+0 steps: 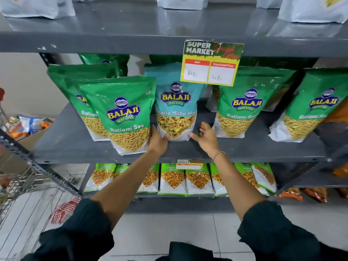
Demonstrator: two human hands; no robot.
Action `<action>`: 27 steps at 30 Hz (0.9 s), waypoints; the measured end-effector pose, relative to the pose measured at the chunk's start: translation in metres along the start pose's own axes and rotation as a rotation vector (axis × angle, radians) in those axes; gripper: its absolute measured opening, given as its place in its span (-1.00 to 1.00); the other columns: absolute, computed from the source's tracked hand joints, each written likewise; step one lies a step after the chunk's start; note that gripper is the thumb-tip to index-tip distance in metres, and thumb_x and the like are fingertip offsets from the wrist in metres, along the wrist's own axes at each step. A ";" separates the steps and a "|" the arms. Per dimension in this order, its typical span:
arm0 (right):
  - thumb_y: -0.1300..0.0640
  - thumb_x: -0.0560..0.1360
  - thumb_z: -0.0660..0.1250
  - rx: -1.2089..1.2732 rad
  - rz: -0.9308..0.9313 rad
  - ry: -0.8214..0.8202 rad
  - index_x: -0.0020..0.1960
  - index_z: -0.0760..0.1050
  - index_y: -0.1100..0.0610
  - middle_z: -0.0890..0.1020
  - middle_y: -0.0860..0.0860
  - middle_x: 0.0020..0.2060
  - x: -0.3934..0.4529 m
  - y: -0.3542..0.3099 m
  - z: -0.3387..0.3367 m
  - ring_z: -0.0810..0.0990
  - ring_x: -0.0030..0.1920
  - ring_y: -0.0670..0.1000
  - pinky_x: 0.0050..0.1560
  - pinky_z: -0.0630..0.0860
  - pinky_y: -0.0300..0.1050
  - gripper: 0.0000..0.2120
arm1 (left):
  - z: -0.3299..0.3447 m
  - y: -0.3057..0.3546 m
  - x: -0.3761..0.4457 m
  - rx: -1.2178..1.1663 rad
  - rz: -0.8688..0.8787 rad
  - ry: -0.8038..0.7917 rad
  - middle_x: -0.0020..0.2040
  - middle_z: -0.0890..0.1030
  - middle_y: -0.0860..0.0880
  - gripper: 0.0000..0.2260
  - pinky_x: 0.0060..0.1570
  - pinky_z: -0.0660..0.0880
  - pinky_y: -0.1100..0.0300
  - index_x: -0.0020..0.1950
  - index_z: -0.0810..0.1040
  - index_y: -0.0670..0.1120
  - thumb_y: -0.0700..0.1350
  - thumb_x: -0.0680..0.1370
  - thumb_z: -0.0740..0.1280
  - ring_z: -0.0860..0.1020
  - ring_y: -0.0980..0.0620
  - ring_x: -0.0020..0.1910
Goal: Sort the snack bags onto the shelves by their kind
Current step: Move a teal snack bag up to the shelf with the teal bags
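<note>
A teal Khatta Mitha bag (176,108) stands upright on the middle shelf (71,140) among green Ratlami Sev bags (124,117). The left hand (158,140) cups its lower left corner; the right hand (204,137), fingers spread and empty, nears the right corner. Judged best: grip both lower corners evenly, then lift straight out without toppling neighbours.

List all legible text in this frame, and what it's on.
"BALAJI WAFERS", "Ratlami Sev": front green bag
"BALAJI WAFERS", "hatta Mitha Mi", cut off: teal bag
"SUPER MARKET", "80", "40": price tag
"Chana Garam": lower-shelf bags
Tag's red header words, lower tag prices: blurred.
</note>
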State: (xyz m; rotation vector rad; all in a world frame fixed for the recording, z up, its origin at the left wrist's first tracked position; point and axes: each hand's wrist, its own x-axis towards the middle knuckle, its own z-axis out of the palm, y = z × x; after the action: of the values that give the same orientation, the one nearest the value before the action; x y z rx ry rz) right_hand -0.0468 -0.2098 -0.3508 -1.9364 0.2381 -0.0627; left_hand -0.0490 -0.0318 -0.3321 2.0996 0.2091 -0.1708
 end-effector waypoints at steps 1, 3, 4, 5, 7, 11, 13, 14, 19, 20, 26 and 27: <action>0.01 0.32 0.48 -0.019 0.011 -0.032 0.45 0.09 0.23 0.31 0.17 0.43 0.008 0.001 0.002 0.30 0.41 0.14 0.38 0.31 0.09 -0.13 | 0.002 0.001 0.003 0.000 -0.001 0.010 0.55 0.06 -0.17 -0.34 0.36 0.23 0.03 0.52 -0.19 -0.12 -0.04 0.60 0.17 0.16 -0.18 0.49; -0.15 0.20 0.51 -0.040 0.021 -0.070 0.45 0.08 0.15 0.31 0.12 0.44 0.020 0.003 0.006 0.29 0.42 0.11 0.38 0.31 0.14 0.00 | 0.006 0.001 0.008 -0.037 0.040 0.007 0.53 0.14 -0.16 -0.34 0.30 0.29 0.05 0.52 -0.21 -0.11 -0.09 0.59 0.18 0.25 -0.19 0.45; -0.16 0.17 0.52 -0.041 0.012 -0.082 0.42 0.13 0.14 0.36 0.09 0.41 0.025 0.003 0.007 0.34 0.39 0.09 0.35 0.34 0.13 -0.02 | 0.008 0.001 0.011 -0.060 0.070 -0.004 0.53 0.17 -0.15 -0.33 0.30 0.27 0.07 0.52 -0.20 -0.11 -0.12 0.59 0.19 0.26 -0.17 0.44; -0.11 0.18 0.54 -0.035 -0.009 -0.091 0.37 0.20 0.13 0.43 0.07 0.36 0.028 0.003 0.008 0.40 0.34 0.07 0.32 0.38 0.11 -0.10 | 0.009 0.000 0.013 -0.077 0.091 -0.009 0.51 0.21 -0.14 -0.33 0.32 0.25 0.08 0.52 -0.18 -0.11 -0.15 0.58 0.20 0.26 -0.16 0.45; 0.02 0.21 0.56 0.010 -0.060 -0.106 0.24 0.33 0.06 0.54 0.06 0.25 0.032 0.006 0.010 0.49 0.24 0.04 0.28 0.43 0.12 -0.31 | 0.010 -0.001 0.017 -0.098 0.109 0.012 0.49 0.26 -0.14 -0.36 0.34 0.24 0.09 0.51 -0.11 -0.13 -0.20 0.57 0.22 0.28 -0.14 0.44; 0.13 0.21 0.56 0.112 -0.133 -0.071 0.15 0.44 0.08 0.62 0.11 0.13 0.033 0.013 0.013 0.58 0.14 0.04 0.20 0.50 0.19 -0.45 | 0.009 -0.003 0.024 -0.112 0.101 0.035 0.45 0.35 -0.12 -0.39 0.32 0.26 0.10 0.48 0.05 -0.14 -0.21 0.53 0.30 0.32 -0.11 0.41; 0.20 0.22 0.56 0.136 -0.139 -0.036 0.11 0.45 0.12 0.62 0.14 0.11 0.030 0.013 0.011 0.59 0.11 0.05 0.18 0.52 0.18 -0.49 | 0.009 -0.006 0.028 -0.078 0.097 0.041 0.41 0.40 -0.13 -0.40 0.31 0.28 0.06 0.45 0.13 -0.12 -0.15 0.50 0.35 0.36 -0.13 0.38; 0.23 0.22 0.56 0.147 -0.143 -0.023 0.10 0.46 0.12 0.62 0.14 0.10 0.027 0.013 0.010 0.60 0.11 0.05 0.17 0.53 0.17 -0.50 | 0.008 -0.007 0.028 -0.069 0.091 0.037 0.38 0.42 -0.13 -0.41 0.30 0.30 0.03 0.43 0.17 -0.12 -0.13 0.48 0.37 0.38 -0.14 0.36; 0.16 0.18 0.58 0.139 -0.146 0.053 0.03 0.47 0.07 0.65 0.09 0.03 0.008 0.022 -0.004 0.61 0.06 0.02 0.10 0.57 0.14 -0.51 | 0.013 -0.002 0.020 -0.049 0.130 -0.032 0.27 0.49 -0.15 -0.45 0.14 0.32 0.13 0.36 0.24 -0.14 -0.14 0.45 0.42 0.42 -0.12 0.27; 0.15 0.17 0.58 0.124 -0.153 0.069 0.02 0.47 0.06 0.65 0.08 0.01 0.002 0.024 -0.008 0.62 0.05 0.02 0.09 0.57 0.14 -0.52 | 0.014 -0.001 0.016 -0.057 0.139 -0.052 0.23 0.50 -0.14 -0.46 0.09 0.30 0.16 0.34 0.25 -0.15 -0.14 0.45 0.42 0.43 -0.10 0.23; 0.27 0.20 0.56 0.156 -0.145 0.130 -0.01 0.47 0.06 0.64 0.03 -0.05 -0.050 0.024 -0.023 0.62 0.00 0.01 0.09 0.56 0.01 -0.56 | 0.012 -0.003 -0.018 -0.069 0.201 -0.136 -0.02 0.51 -0.10 -0.49 -0.05 0.37 0.13 0.21 0.32 -0.18 -0.16 0.38 0.49 0.50 -0.12 0.08; 0.26 0.20 0.56 0.160 -0.140 0.134 -0.02 0.47 0.02 0.64 0.00 -0.07 -0.060 0.024 -0.024 0.62 -0.01 0.00 0.09 0.56 0.00 -0.56 | 0.011 -0.004 -0.025 -0.072 0.215 -0.148 -0.01 0.52 -0.19 -0.50 -0.05 0.40 0.09 0.20 0.33 -0.19 -0.17 0.37 0.49 0.50 -0.18 0.12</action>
State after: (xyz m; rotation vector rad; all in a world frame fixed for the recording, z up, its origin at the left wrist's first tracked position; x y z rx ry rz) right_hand -0.1121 -0.2284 -0.3601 -1.7893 0.1810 -0.2965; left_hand -0.0750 -0.0412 -0.3354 2.0114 -0.0979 -0.1861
